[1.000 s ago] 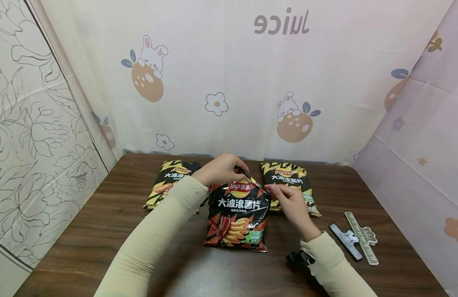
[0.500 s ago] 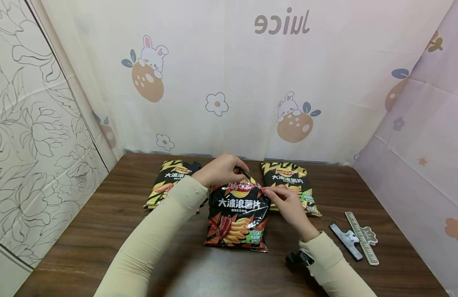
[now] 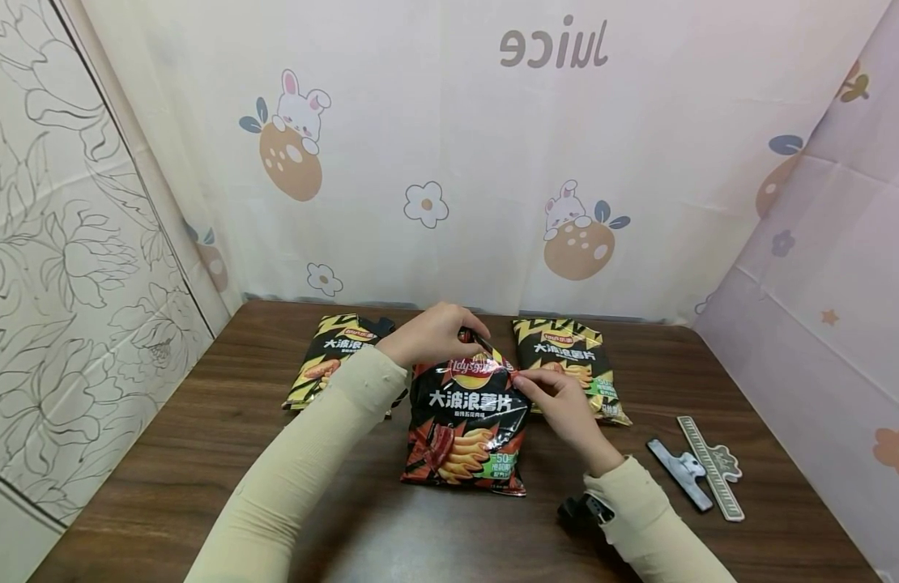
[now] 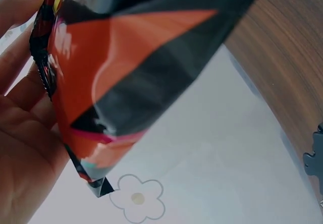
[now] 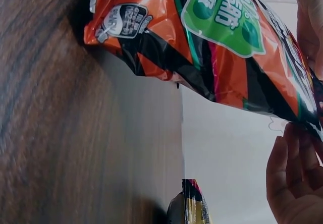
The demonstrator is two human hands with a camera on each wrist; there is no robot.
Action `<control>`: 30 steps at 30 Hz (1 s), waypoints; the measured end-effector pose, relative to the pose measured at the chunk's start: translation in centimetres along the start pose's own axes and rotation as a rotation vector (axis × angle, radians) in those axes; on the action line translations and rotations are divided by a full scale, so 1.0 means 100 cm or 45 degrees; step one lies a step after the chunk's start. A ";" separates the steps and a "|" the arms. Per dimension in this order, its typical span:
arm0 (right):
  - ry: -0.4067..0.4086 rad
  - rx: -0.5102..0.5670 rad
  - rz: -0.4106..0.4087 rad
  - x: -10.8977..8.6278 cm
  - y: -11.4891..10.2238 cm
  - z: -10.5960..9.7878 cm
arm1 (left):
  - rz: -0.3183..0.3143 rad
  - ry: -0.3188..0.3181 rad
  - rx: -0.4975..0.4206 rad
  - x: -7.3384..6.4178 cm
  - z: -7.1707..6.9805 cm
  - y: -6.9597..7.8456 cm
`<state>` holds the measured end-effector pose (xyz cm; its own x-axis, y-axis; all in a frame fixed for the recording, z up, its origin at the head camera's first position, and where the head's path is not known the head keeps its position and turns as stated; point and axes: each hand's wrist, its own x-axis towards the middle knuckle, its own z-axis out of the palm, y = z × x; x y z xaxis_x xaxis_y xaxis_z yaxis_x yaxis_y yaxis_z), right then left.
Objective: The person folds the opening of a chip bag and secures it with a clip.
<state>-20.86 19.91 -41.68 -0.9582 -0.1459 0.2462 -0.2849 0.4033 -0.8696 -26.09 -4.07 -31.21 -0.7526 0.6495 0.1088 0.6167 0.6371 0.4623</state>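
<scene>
Chip bag (image 3: pixel 467 429): stood upright at mid-table, lower edge at the wooden tabletop (image 3: pixel 435 534), printed face towards the head camera. Film glossy, black with orange-red angular patches; body puffed, upper part creased. Lay's oval, red and yellow, near the top; white lettering across the middle; below it, ridged golden chips beside a dark red strip; green patch marked 50 at lower right. Left hand (image 3: pixel 436 334): grasping the top edge from above. Right hand (image 3: pixel 569 405): thumb and forefinger pinching the upper right edge. Behind, one yellow-and-black bag each side: left bag (image 3: pixel 325 356), right bag (image 3: pixel 598 368)
</scene>
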 end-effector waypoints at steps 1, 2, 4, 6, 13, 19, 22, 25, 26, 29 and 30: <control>0.004 0.006 0.001 0.000 0.000 0.001 | 0.001 0.000 0.003 0.000 0.000 0.000; 0.006 0.009 0.002 0.000 -0.001 0.001 | 0.004 0.000 0.007 0.000 0.000 0.000; 0.010 0.019 0.006 -0.001 -0.002 0.002 | 0.009 0.001 0.012 0.000 0.000 0.000; 0.013 0.027 0.012 -0.001 -0.003 0.002 | 0.012 0.000 0.009 -0.001 -0.001 0.000; 0.020 0.042 0.003 -0.003 -0.004 0.002 | 0.010 -0.010 -0.014 -0.003 -0.003 0.002; 0.011 0.054 -0.023 -0.003 -0.004 0.002 | -0.041 0.010 0.016 -0.003 -0.004 0.006; 0.007 0.057 -0.021 -0.004 -0.004 0.001 | -0.052 0.014 0.020 -0.003 -0.004 0.006; 0.000 0.062 -0.027 -0.005 -0.005 -0.001 | -0.055 0.013 -0.007 -0.002 -0.005 0.005; 0.000 0.067 -0.029 -0.005 -0.005 -0.002 | -0.052 0.010 -0.024 -0.002 -0.005 0.004; 0.002 0.076 -0.037 -0.006 -0.006 -0.003 | -0.034 0.003 -0.064 -0.001 -0.006 0.003; 0.004 0.081 -0.037 -0.006 -0.006 -0.004 | -0.025 0.001 -0.072 -0.001 -0.006 0.002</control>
<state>-20.13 20.09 -41.15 -0.9497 -0.1540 0.2727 -0.3101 0.3407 -0.8876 -26.03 -4.23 -30.63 -0.7648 0.6365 0.0999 0.5876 0.6254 0.5135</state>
